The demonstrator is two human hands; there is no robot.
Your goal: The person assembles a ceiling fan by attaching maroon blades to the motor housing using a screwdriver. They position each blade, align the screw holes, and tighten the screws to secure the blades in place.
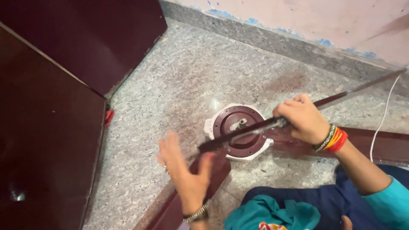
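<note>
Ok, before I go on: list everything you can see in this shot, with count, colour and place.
fan motor hub: one, maroon top on a white base with a short metal shaft, on the floor at centre.
fan blades: three, maroon; raised blade held edge-on across the hub; one flat blade on the floor at right; another at lower left.
cable: one, white, along the floor at right.
door panels: dark maroon, left side.
floor: grey speckled stone.
wall: pink, with a grey skirting.
red scrap: one, at the foot of the door panels.
left hand: blurred, open, by the raised blade's near end; metal watch.
right hand: gripping the raised blade; bangles at the wrist.
</note>
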